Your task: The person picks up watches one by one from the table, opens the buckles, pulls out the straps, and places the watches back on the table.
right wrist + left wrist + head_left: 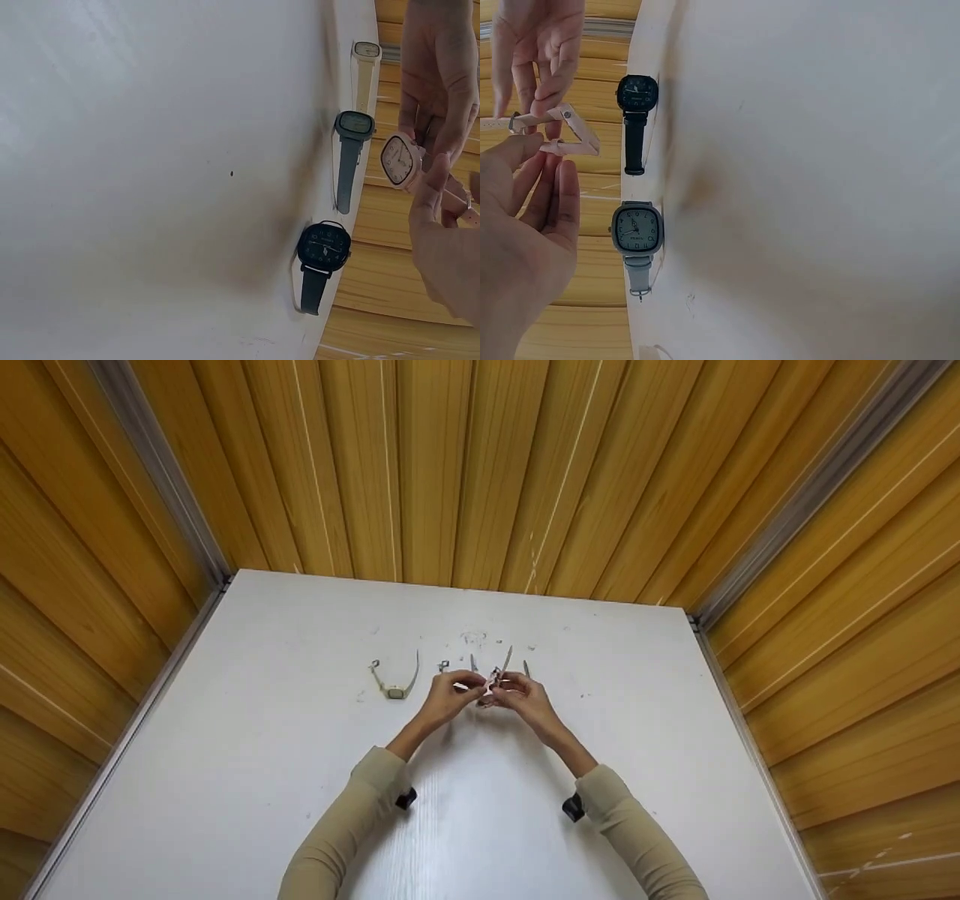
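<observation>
Both hands hold a pale pink wristwatch [397, 161] in the air above the table. My left hand [448, 697] pinches part of its strap between thumb and fingers. From the other side, my right hand [531, 703] grips the strap too. In the right wrist view, the white square dial faces the camera. The left wrist view shows the pink strap [585, 133] bent into an angle between the fingertips. Fingers hide part of the strap. Beyond the hands lie a grey-blue watch [636, 229] and a black watch [637, 93], dials up.
A cream watch [395, 692] lies on the white table [262, 735], left of the hands, with its strap spread. Small dark marks dot the tabletop near its far side. Wood-patterned walls [450, 472] stand behind and at both sides.
</observation>
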A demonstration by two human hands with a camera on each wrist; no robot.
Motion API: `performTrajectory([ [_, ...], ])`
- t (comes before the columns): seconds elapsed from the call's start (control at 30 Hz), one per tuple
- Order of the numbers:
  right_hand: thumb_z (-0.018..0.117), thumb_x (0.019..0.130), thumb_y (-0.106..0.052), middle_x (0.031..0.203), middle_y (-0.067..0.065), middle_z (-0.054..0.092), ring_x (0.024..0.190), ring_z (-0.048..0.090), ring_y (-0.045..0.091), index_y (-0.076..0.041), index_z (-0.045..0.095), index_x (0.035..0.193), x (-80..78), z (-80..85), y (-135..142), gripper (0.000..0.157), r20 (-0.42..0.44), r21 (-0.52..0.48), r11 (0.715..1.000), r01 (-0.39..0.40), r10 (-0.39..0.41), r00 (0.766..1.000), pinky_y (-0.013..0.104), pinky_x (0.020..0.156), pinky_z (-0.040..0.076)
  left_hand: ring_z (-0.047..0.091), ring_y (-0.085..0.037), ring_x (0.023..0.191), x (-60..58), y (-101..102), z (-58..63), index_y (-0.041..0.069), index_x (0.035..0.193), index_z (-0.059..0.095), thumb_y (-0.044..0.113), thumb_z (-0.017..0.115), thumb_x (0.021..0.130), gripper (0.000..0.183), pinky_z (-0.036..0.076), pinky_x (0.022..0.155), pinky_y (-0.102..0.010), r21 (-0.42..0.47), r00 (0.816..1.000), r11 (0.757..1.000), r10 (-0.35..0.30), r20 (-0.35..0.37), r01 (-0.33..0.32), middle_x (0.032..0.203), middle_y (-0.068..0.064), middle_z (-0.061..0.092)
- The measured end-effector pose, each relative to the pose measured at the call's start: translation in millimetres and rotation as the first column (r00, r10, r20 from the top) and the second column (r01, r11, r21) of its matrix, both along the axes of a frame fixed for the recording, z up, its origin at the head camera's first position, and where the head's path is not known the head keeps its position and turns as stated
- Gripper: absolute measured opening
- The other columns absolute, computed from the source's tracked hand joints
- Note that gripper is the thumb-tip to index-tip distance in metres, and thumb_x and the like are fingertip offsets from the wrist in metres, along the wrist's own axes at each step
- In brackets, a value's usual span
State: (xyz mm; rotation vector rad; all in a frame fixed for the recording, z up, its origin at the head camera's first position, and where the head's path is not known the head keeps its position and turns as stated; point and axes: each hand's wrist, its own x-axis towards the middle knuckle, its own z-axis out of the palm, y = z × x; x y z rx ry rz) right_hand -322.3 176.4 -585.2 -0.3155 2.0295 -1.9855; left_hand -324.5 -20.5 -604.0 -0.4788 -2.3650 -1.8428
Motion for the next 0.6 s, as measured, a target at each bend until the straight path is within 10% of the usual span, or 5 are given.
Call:
performTrajectory([
  [0.6,0.066,0.097,0.000,0.113,0.032,0.072,0.075,0.073,0.009,0.016,0.065,0.122,1.4,-1.8,-4.6,0.030,-0.094,0.062,0.986,0.153,-0.147,0.985,0.027,0.076,0.064,0.068,-0.021,0.095,1.1,2.8,5.0,-0.003,0.111,0.072,0.003,0.071,0.092,0.020,0.059,0.083,-0.025,0.017,0.999,1.000,-0.010,0.045,0.009,0.103,-0.020,0.074],
])
